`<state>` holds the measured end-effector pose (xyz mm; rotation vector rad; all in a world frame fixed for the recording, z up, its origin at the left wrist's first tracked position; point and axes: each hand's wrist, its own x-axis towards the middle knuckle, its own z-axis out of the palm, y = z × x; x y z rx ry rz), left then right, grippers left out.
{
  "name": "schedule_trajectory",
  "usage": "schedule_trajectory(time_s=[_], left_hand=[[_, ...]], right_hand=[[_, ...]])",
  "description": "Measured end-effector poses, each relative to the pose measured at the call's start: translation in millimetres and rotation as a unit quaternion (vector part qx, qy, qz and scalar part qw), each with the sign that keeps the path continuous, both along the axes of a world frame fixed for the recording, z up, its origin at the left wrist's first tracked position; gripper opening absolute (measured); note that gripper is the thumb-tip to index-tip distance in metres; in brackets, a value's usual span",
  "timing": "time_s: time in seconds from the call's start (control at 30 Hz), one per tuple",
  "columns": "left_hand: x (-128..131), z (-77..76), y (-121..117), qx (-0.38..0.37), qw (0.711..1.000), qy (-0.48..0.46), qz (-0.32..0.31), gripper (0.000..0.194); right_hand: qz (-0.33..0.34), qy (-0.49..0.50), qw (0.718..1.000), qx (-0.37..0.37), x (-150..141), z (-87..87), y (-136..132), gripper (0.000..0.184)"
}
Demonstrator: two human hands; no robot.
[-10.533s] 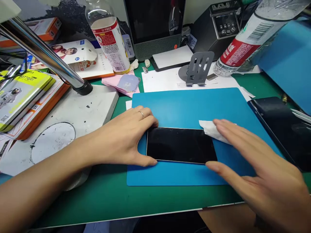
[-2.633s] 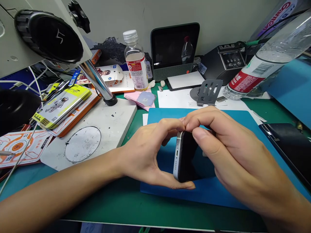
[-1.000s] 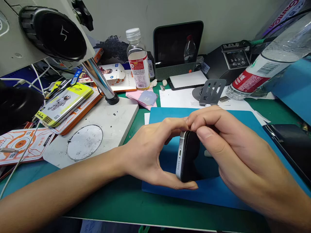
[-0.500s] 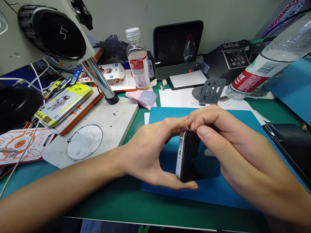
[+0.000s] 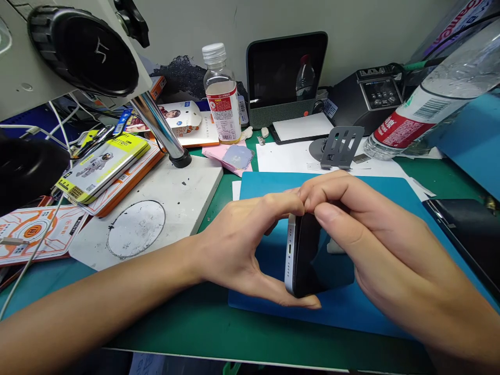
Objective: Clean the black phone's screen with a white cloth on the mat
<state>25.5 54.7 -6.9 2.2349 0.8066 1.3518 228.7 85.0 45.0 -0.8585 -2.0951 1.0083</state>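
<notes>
A smartphone (image 5: pixel 320 265) with a silver frame is tilted on its long edge, with its dark screen towards the right and its charging-port end towards me. My left hand (image 5: pixel 238 250) grips that near end, thumb under the lower edge and fingers over the upper one. The fingers of my right hand (image 5: pixel 375 239) are pinched together at the phone's upper edge, with the thumb by the screen. Whether something small is between those fingertips is hidden. A small pale piece (image 5: pixel 335 247) shows behind or reflected in the screen; I cannot tell which.
Under the hands lies a blue mat (image 5: pixel 269 179). A second dark phone (image 5: pixel 464 229) is at the right. A grey metal stand (image 5: pixel 341 148), a drink bottle (image 5: pixel 224 104), a tilted water bottle (image 5: pixel 414 122) and a display (image 5: pixel 287 78) stand behind. Boxes (image 5: pixel 103 169) and a microscope base (image 5: pixel 183 198) are left.
The phone has tilted slightly and its near end has shifted a little right and down. My left index finger has moved slightly further over the upper corner. Both hands stay on the phone.
</notes>
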Motion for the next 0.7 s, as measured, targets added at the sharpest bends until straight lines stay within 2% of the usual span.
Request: schedule_trajectory(time_s=[0.2, 0.5, 0.63, 0.7], left_hand=[[-0.3, 0.7, 2.8, 0.012, 1.000, -0.001, -0.002, 0.089], [-1.3, 1.5, 3.0, 0.007, 1.000, 0.001, 0.002, 0.087], [-1.7, 1.7, 2.2, -0.015, 1.000, 0.007, 0.011, 0.087], [-2.1, 1.6, 2.0, -0.023, 1.000, 0.009, 0.010, 0.087]], right_hand=[[-0.004, 0.000, 1.000, -0.005, 0.8, -1.0, -0.3, 0.015], [-0.006, 0.028, 0.997, -0.074, 1.3, -5.3, 0.4, 0.013], [-0.006, 0.023, 0.997, -0.072, 2.3, -6.0, 1.6, 0.012], [-0.006, 0.016, 0.998, -0.057, 3.2, -6.0, 3.2, 0.020]])
